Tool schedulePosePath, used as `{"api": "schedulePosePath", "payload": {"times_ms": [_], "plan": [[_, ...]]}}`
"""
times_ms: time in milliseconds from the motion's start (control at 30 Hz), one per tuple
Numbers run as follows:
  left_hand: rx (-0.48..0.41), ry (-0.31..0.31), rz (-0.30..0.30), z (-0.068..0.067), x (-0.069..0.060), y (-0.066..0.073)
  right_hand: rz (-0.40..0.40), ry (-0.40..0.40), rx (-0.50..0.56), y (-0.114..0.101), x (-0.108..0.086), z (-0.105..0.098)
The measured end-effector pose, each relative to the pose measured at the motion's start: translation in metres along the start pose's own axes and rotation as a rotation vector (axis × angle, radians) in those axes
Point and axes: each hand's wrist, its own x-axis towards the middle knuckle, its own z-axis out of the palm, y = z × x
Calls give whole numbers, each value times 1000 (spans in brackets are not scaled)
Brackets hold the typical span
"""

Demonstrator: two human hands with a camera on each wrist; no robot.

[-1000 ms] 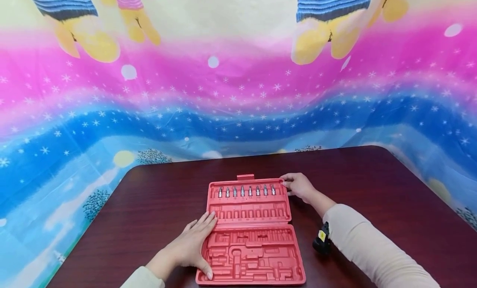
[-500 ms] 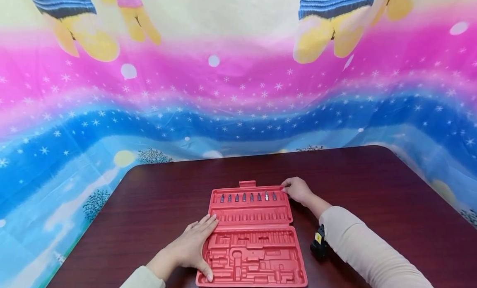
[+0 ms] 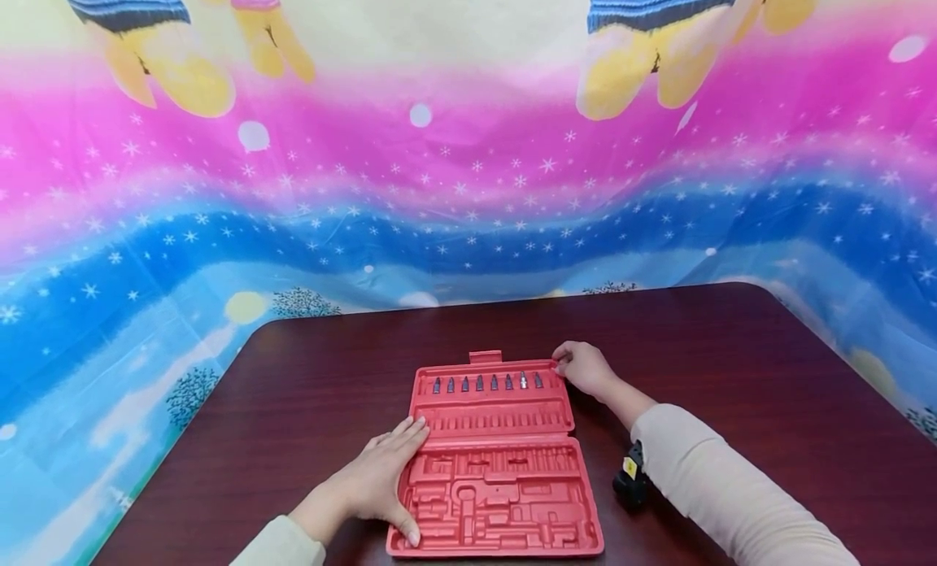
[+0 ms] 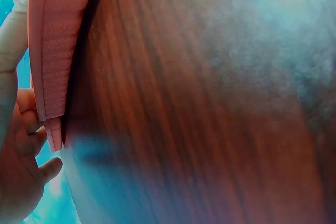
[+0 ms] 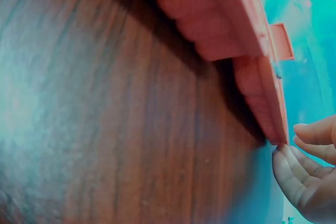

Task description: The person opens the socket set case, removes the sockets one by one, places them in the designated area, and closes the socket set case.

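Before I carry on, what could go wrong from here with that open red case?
1. The metal bits sit in the far half of the red case with no visible cover; if the right hand, at its far right corner, tips that half, they might spill.
2. The left hand has fingertips by the hinge line and its thumb over the near half, so folding the case could pinch it.

From the head, down-forward over left grip [image 3: 381, 478] and right grip [image 3: 588, 368]; from each wrist, closely along the shared red rectangular plastic case [image 3: 505, 496].
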Motion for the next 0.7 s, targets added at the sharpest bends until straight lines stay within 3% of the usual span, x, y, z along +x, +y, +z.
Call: {"api": "schedulePosePath", "payload": {"times_ms": [200, 467, 700], "plan": [[-14, 11, 14, 0, 0, -1, 29, -12, 19, -6, 3, -4], [-33, 7, 0, 1, -1, -2, 81, -160, 161, -14, 5, -6], [-46, 0, -2, 1, -2, 0, 131, -215, 163, -16, 7, 1]]}}
